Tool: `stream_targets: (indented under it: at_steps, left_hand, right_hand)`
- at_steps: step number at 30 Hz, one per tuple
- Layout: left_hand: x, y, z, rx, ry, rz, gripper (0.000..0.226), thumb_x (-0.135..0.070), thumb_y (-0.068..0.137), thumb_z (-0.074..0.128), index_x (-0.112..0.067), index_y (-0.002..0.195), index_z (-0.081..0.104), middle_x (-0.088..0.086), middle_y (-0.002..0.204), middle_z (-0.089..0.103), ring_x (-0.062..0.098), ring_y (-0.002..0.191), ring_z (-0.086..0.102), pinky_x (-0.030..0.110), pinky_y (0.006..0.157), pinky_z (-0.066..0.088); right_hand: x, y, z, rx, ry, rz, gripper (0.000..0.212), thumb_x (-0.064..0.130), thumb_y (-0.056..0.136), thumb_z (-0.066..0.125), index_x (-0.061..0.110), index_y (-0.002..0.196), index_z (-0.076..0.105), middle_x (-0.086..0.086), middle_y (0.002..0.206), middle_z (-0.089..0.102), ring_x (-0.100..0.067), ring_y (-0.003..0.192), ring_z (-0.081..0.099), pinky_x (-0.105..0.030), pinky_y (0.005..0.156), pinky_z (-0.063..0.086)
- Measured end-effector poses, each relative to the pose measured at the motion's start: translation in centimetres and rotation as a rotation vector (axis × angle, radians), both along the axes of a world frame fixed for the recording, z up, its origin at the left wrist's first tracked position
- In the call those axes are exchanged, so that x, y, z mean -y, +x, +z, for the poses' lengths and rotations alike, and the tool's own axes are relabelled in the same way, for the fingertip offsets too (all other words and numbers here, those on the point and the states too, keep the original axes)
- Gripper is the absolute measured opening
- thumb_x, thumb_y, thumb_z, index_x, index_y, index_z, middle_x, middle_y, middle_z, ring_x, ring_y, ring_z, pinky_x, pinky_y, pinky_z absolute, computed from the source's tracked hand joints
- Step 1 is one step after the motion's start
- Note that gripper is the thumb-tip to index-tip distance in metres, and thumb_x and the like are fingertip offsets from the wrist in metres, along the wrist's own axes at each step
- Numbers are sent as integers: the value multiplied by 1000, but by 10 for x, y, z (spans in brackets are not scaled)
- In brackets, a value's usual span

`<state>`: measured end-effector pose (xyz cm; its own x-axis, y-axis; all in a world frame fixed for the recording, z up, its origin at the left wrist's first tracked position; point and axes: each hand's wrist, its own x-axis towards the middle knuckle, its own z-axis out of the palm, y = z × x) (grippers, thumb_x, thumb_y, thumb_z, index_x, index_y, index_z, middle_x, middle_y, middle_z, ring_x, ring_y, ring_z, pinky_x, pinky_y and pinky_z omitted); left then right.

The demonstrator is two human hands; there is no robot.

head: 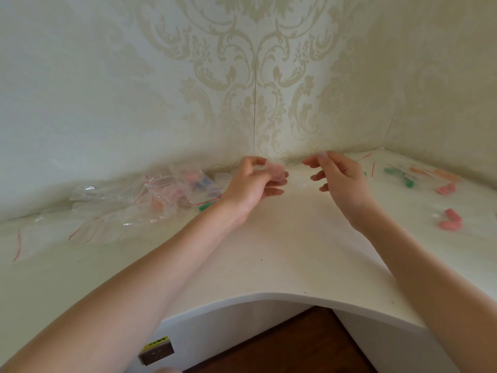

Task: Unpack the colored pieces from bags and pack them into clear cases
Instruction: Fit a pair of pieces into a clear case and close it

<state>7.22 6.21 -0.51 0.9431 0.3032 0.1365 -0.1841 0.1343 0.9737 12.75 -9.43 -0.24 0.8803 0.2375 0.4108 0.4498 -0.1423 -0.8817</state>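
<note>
Clear plastic is most of what the left hand (255, 181) has curled around: a small see-through case or bag (275, 170) with pinkish pieces inside, held up just above the white counter (282, 251) near the corner of the wall; motion blur keeps me from telling which of the two it is. The right hand (340, 175) hovers just beside it, thumb and forefinger drawn close at the top as if pinching a thin flap or lid, though nothing can be made out between them, so I cannot tell whether it grips anything. To the left lies a heap of zip bags (150, 195), some with coloured pieces inside, and a loose green piece (205, 206) sits by the left wrist. To the right, green pieces (400, 177) and pink pieces (450, 220) lie scattered on the counter. The main risk, as I judge it, is spilling: the held thing is small, slippery and hard to see, and a pull on one side could tip the pieces out, letting them roll among the bags, where clear plastic hides them. The counter is hemmed by walls behind and at the right, and its curved front edge drops to the floor, so a rolling piece could fall there. The open room is the bare middle stretch under the forearms.
</note>
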Motion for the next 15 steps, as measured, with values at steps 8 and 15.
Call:
stream_targets:
  at_steps: [8, 15]
  left_hand:
    - [-84, -13, 20, -40, 993, 590, 28, -9, 92, 40, -13, 111, 60, 13, 118, 44, 32, 91, 60, 33, 91, 46]
    - [-95, -16, 16, -175, 986, 583, 12, -7, 89, 49, -6, 101, 54, 10, 77, 66, 26, 73, 64, 32, 67, 49]
  right_hand:
    - [5, 6, -4, -26, -56, -37, 22, 19, 99, 45, 20, 96, 67, 17, 91, 63, -2, 74, 59, -17, 63, 44]
    - [7, 8, -5, -18, -67, -53, 21, 15, 98, 46, 16, 96, 67, 11, 89, 62, -2, 75, 58, -7, 58, 42]
